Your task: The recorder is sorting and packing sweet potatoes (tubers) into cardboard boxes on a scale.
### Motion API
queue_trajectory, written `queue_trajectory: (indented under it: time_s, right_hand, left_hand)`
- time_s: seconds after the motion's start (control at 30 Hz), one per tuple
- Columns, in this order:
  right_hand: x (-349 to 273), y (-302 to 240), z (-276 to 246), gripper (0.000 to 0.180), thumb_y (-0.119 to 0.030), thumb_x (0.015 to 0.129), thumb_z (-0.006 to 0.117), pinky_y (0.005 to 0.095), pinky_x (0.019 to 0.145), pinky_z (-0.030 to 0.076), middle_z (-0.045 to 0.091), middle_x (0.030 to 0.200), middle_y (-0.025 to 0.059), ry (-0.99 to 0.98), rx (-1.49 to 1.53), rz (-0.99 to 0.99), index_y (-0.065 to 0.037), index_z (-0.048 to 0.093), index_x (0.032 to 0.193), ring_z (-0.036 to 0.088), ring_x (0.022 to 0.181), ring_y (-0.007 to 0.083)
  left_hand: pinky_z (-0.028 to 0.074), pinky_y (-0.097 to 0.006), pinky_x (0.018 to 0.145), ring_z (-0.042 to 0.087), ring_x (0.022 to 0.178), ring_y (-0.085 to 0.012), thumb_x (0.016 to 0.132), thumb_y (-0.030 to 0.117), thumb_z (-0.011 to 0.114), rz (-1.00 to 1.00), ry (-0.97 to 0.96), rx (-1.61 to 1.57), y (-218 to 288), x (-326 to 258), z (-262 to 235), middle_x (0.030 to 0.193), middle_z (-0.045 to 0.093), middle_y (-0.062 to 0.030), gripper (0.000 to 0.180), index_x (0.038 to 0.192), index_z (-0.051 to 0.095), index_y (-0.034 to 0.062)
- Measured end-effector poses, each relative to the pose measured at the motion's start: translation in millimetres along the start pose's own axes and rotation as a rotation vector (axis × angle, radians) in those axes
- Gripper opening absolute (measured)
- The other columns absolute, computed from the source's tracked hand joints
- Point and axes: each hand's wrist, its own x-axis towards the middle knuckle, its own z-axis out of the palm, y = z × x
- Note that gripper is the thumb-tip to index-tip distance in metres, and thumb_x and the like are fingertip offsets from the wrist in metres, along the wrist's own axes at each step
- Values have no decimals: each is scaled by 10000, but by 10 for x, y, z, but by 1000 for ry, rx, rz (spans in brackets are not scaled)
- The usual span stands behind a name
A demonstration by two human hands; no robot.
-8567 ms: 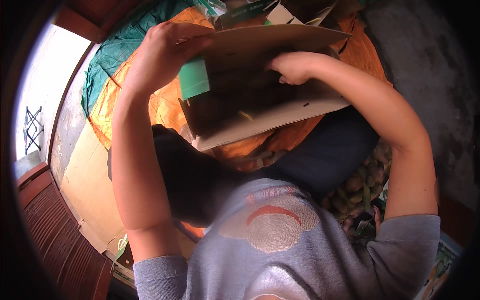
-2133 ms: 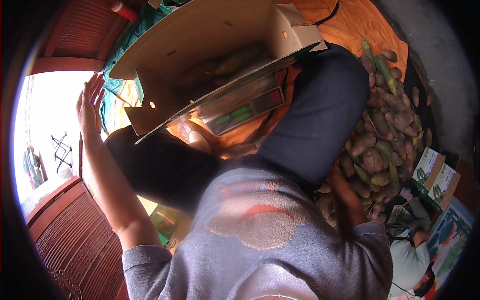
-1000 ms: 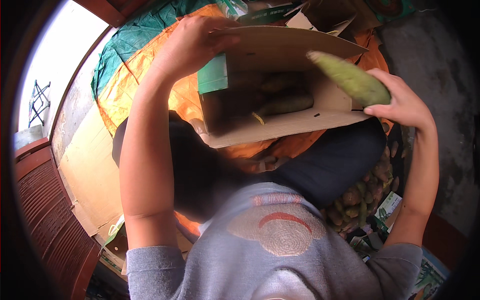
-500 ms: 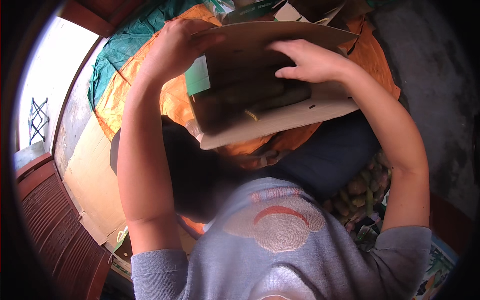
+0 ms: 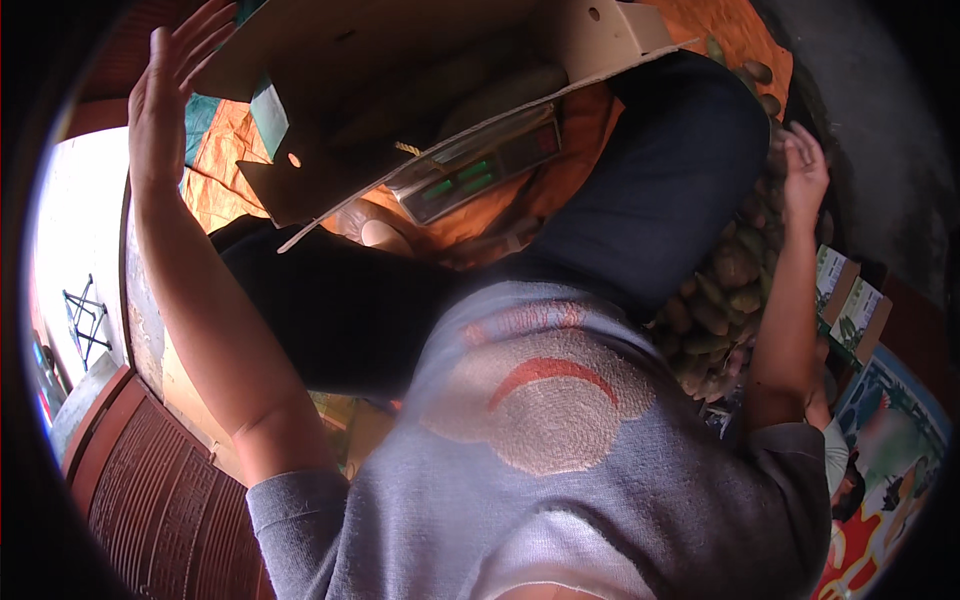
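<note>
An open cardboard box [image 5: 590, 45] tilts in front of me, with dark, long rounded produce [image 5: 440, 85] in its shaded inside. A scale with green lit displays [image 5: 470, 180] shows below the box's near flap. My left hand [image 5: 163, 120] is raised by the box's far-left edge, fingers stretched and palm toward it, holding nothing. Whether it touches the cardboard I cannot tell. Out to the right, past my bent knee, my right hand [image 5: 804, 175] hangs above a heap of brown-green, oval produce [image 5: 730, 275]. Its fingers are apart and loosely bent, with nothing seen in them.
Orange sheeting [image 5: 235, 160] lies under the box and around the scale. My dark-trousered leg [image 5: 670, 170] is between the box and the heap. Small printed cartons [image 5: 850, 305] stand at the right, near a colourful printed panel [image 5: 890, 430]. Red-brown wooden furniture [image 5: 160, 490] is at lower left.
Both hands have moved away from the box's opening: the left up and leftward, the right out over the heap. In view, the box sits higher and more tilted, and the scale shows.
</note>
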Motion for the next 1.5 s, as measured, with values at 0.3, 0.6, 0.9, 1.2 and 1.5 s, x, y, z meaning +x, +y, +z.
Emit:
queue_trajectory:
  time_s: [0.3, 0.6, 0.9, 1.2, 1.5]
  right_hand:
    - [-2706, 2526, 75, 297, -40, 933, 520, 377, 843, 527, 704, 1087, 176, -595, -361, 541, 26, 610, 1208, 677, 998, 268]
    - [-3987, 2734, 96, 426, -26, 830, 567, 442, 905, 511, 662, 1168, 234, -1373, -664, 421, -42, 611, 1253, 650, 1069, 376]
    - [-3290, 2240, -161, 393, -106, 826, 557, 473, 960, 495, 621, 1218, 216, -680, -712, 707, -78, 605, 1214, 623, 1126, 368]
    - [-3705, 2679, -28, 737, -265, 790, 769, 462, 1027, 468, 421, 1414, 117, -942, -1132, 606, -102, 376, 1392, 432, 1337, 299]
    - [-3732, 2574, 90, 884, -107, 742, 826, 504, 1019, 480, 357, 1465, 145, -889, -1110, 746, -146, 301, 1452, 385, 1350, 380]
  left_hand:
    - [264, -448, 1204, 338, 1448, -337, 1057, 525, 253, -245, 362, -313, -33, -115, 42, 1521, 404, -222, 730, 1461, 382, -69]
    - [425, -512, 1113, 459, 1354, -313, 1063, 506, 150, -387, 581, -420, -499, -222, -362, 1461, 485, -192, 713, 1422, 445, -36]
    - [485, -458, 1018, 497, 1324, -319, 1068, 469, 101, -419, 578, -442, -812, -271, -547, 1453, 502, -189, 722, 1396, 477, -54]
    - [519, -463, 974, 534, 1266, -312, 1080, 436, 129, -433, 593, -459, -957, -475, -906, 1400, 544, -180, 684, 1336, 527, -57]
    - [518, -422, 978, 579, 1212, -259, 1090, 378, 157, -468, 657, -410, -753, -500, -642, 1417, 545, -139, 607, 1380, 511, -20]
